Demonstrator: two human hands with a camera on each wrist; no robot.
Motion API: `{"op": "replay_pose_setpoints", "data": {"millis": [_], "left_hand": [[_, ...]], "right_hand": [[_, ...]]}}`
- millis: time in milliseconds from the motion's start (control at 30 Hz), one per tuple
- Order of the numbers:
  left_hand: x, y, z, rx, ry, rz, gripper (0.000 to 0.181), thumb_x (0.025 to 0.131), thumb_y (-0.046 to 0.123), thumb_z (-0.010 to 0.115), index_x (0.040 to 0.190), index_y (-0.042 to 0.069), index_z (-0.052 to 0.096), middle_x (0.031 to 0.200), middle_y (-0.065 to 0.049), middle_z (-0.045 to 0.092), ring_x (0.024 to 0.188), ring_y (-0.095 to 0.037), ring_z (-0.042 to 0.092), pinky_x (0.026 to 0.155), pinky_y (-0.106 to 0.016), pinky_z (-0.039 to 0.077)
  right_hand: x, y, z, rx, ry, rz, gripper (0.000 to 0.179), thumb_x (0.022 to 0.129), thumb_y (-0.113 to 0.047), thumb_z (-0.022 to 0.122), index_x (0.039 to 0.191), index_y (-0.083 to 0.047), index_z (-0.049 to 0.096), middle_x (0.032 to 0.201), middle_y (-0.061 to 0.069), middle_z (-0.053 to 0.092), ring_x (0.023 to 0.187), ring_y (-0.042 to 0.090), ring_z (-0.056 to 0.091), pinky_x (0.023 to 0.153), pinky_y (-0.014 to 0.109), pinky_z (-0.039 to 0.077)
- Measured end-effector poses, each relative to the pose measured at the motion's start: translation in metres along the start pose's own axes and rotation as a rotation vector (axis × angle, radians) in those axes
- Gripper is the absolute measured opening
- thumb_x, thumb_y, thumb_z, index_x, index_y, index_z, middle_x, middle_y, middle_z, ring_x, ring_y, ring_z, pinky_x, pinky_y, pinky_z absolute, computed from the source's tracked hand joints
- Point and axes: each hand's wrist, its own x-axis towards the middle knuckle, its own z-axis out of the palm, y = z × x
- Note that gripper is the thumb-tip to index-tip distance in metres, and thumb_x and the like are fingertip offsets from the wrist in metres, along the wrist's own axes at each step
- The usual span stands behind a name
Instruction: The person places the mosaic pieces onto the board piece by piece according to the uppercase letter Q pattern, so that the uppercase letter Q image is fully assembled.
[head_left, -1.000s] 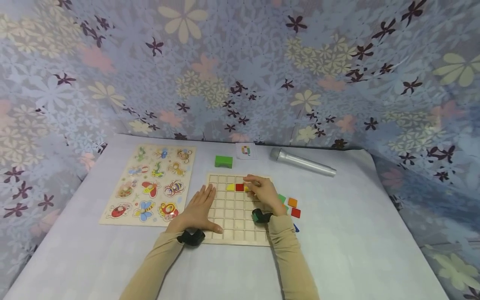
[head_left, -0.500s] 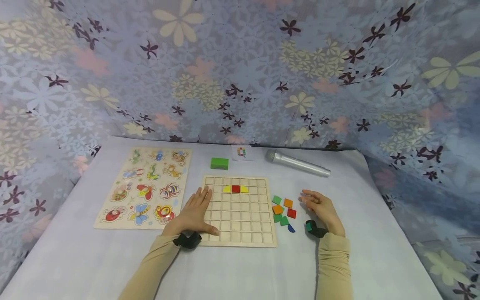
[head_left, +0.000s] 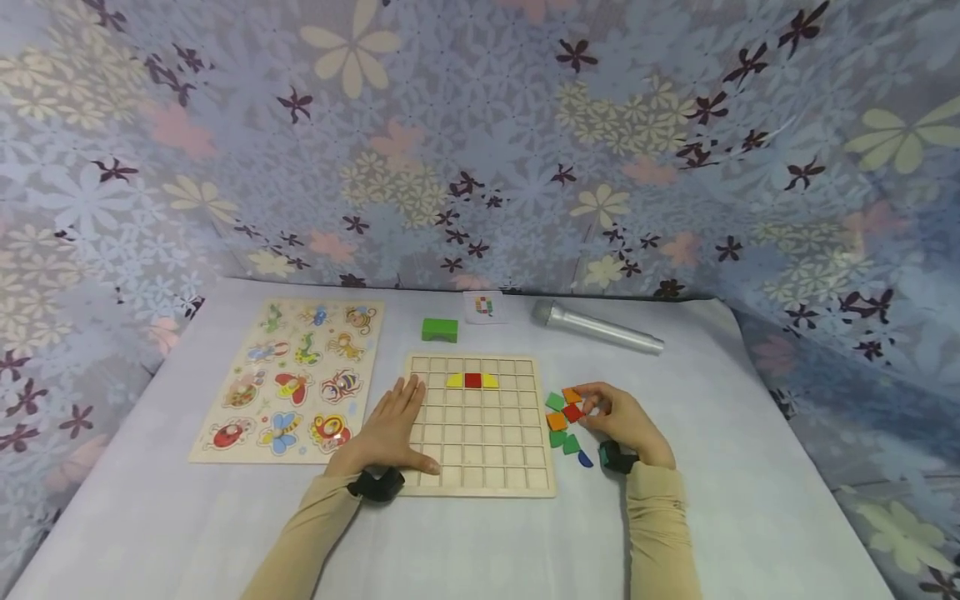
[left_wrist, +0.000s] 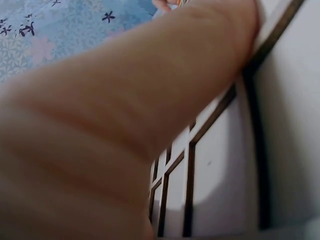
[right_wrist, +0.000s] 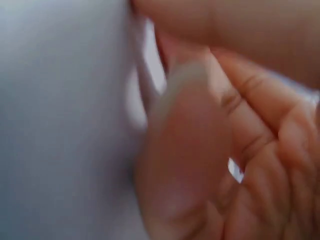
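In the head view my left hand [head_left: 387, 423] lies spread flat over the left edge of a wooden grid board [head_left: 480, 450]. A red square tile [head_left: 472, 381] sits in the board's second row between two yellow tiles [head_left: 454, 381]. Right of the board, my right hand [head_left: 621, 423] reaches in with bent fingers and touches a red tile [head_left: 572, 413] and an orange tile [head_left: 572, 396]. Whether it pinches the red tile is blurred in the right wrist view, where the thumb [right_wrist: 182, 150] is close up. The left wrist view shows my hand [left_wrist: 115, 95] across the board's grid.
Beside the board lie green tiles [head_left: 572, 444], another orange tile [head_left: 556, 421] and a blue half-round piece [head_left: 585, 458]. An insect puzzle board [head_left: 258, 417] lies at left. Behind are a green block [head_left: 439, 330], a pattern card [head_left: 484, 307] and a silver microphone [head_left: 600, 327].
My right hand let go of the right yellow tile on the board, swung right, then came back left to the loose tiles. The red and orange tiles shifted up-left. My left hand stayed put.
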Motion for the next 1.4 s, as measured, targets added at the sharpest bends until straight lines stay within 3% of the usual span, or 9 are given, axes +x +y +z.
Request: {"op": "replay_pose_setpoints", "data": {"millis": [300, 500, 633, 700, 767, 867, 967, 1167, 1400], "left_hand": [[0.001, 0.002, 0.0, 0.014, -0.003, -0.019, 0.13, 0.067, 0.055, 0.081, 0.153, -0.006, 0.004, 0.161, -0.025, -0.003, 0.149, -0.042, -0.006, 0.122, -0.056, 0.003], [0.002, -0.001, 0.004, 0.003, -0.001, -0.008, 0.131, 0.067, 0.056, 0.081, 0.153, -0.005, 0.004, 0.161, -0.024, -0.004, 0.149, -0.042, -0.008, 0.122, -0.056, 0.002], [0.001, 0.002, 0.002, 0.012, -0.014, -0.013, 0.131, 0.068, 0.055, 0.081, 0.153, -0.006, 0.003, 0.161, -0.026, -0.004, 0.149, -0.044, -0.007, 0.121, -0.057, 0.003], [0.0, 0.003, 0.0, 0.014, -0.014, -0.016, 0.13, 0.068, 0.055, 0.081, 0.153, -0.006, 0.003, 0.161, -0.026, -0.004, 0.149, -0.043, -0.007, 0.122, -0.056, 0.003], [0.0, 0.003, -0.001, 0.006, -0.004, -0.013, 0.13, 0.068, 0.055, 0.081, 0.153, -0.006, 0.004, 0.161, -0.026, -0.004, 0.149, -0.044, -0.006, 0.122, -0.057, 0.003], [0.0, 0.003, -0.002, 0.0, 0.007, -0.002, 0.13, 0.067, 0.056, 0.081, 0.152, -0.007, 0.006, 0.161, -0.027, -0.002, 0.149, -0.045, -0.005, 0.121, -0.057, 0.003], [0.0, 0.002, -0.001, 0.002, 0.003, 0.008, 0.131, 0.066, 0.058, 0.08, 0.152, -0.008, 0.006, 0.16, -0.028, -0.002, 0.148, -0.046, -0.005, 0.121, -0.058, 0.003], [0.003, 0.004, 0.0, 0.002, -0.022, -0.01, 0.13, 0.068, 0.056, 0.08, 0.153, -0.005, 0.003, 0.161, -0.024, -0.005, 0.149, -0.042, -0.008, 0.122, -0.056, 0.002], [0.003, -0.001, 0.0, 0.011, -0.022, -0.023, 0.13, 0.069, 0.056, 0.079, 0.154, -0.002, 0.0, 0.162, -0.021, -0.009, 0.15, -0.039, -0.012, 0.122, -0.053, -0.002]], "right_hand": [[0.02, -0.018, 0.013, -0.043, 0.004, 0.026, 0.036, 0.083, -0.015, 0.075, 0.117, -0.007, 0.069, 0.078, 0.001, 0.054, 0.072, 0.014, 0.048, 0.064, 0.025, 0.038], [0.021, -0.024, 0.02, -0.144, 0.047, 0.031, 0.04, 0.08, -0.024, 0.079, 0.118, -0.015, 0.07, 0.106, 0.01, 0.064, 0.094, 0.024, 0.057, 0.08, 0.036, 0.046], [0.021, -0.023, 0.023, -0.104, 0.063, 0.034, 0.035, 0.08, -0.018, 0.079, 0.114, -0.014, 0.071, 0.121, 0.013, 0.063, 0.115, 0.032, 0.058, 0.097, 0.049, 0.046], [0.021, -0.023, 0.024, -0.062, 0.063, 0.031, 0.034, 0.08, -0.014, 0.078, 0.113, -0.012, 0.071, 0.122, 0.013, 0.063, 0.112, 0.033, 0.059, 0.093, 0.047, 0.048], [0.021, -0.024, 0.025, -0.037, 0.067, 0.026, 0.033, 0.081, -0.011, 0.077, 0.113, -0.011, 0.07, 0.119, 0.013, 0.064, 0.098, 0.029, 0.059, 0.079, 0.039, 0.05], [0.021, -0.024, 0.024, -0.032, 0.084, 0.031, 0.033, 0.081, -0.01, 0.076, 0.113, -0.011, 0.069, 0.107, 0.014, 0.065, 0.075, 0.021, 0.05, 0.059, 0.028, 0.044], [0.019, -0.024, 0.024, -0.036, 0.089, 0.057, 0.033, 0.081, -0.011, 0.076, 0.113, -0.01, 0.068, 0.103, 0.013, 0.065, 0.068, 0.016, 0.047, 0.052, 0.023, 0.039], [0.016, -0.025, 0.023, -0.05, 0.054, 0.083, 0.032, 0.083, -0.012, 0.075, 0.114, -0.009, 0.066, 0.108, 0.014, 0.066, 0.072, 0.017, 0.048, 0.055, 0.024, 0.04], [0.022, -0.029, 0.024, -0.092, 0.042, 0.093, 0.028, 0.086, -0.013, 0.071, 0.111, -0.004, 0.068, 0.099, 0.012, 0.066, 0.078, 0.02, 0.052, 0.062, 0.026, 0.041]]}}
